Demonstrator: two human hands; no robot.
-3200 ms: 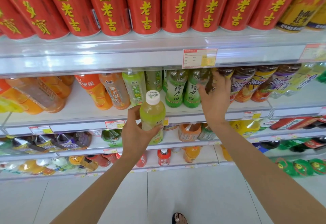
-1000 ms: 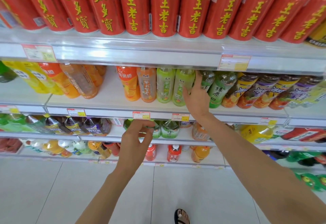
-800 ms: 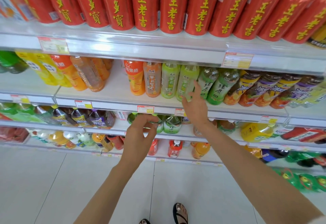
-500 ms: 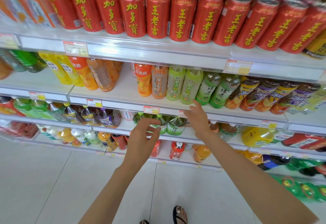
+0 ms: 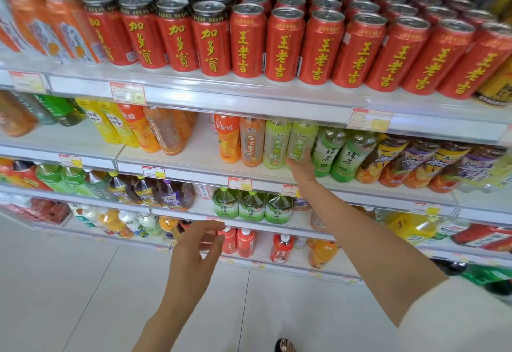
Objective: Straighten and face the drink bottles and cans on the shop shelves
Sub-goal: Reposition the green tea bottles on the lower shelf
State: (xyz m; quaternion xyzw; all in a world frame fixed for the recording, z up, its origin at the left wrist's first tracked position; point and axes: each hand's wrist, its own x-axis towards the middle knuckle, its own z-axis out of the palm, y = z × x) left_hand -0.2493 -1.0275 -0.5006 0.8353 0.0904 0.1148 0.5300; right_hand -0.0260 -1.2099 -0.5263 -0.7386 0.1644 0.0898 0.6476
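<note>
Red cans (image 5: pixel 279 46) stand in rows on the upper shelf. On the shelf below, bottles stand in a row: orange (image 5: pixel 227 141), amber tea (image 5: pixel 251 143), two pale green tea bottles (image 5: pixel 277 143), then darker green tea bottles (image 5: pixel 328 149). My right hand (image 5: pixel 303 167) reaches to the base of the second pale green bottle (image 5: pixel 303 139), fingers against its lower part. My left hand (image 5: pixel 195 254) hovers lower down in front of the bottom shelves, fingers apart and holding nothing.
Large green tea bottles (image 5: pixel 250 207) and dark tea bottles (image 5: pixel 166 195) fill the third shelf. Small red and orange bottles (image 5: pixel 243 242) stand on the lowest shelf. Price tags (image 5: pixel 128 93) line the shelf edges. A gap sits left of the orange bottle. White floor tiles lie below.
The light green bottle my left hand held is on the shelf now. My left hand dropped lower, empty. My right hand came off the shelf edge onto the pale green bottle's base. The view tilted up.
</note>
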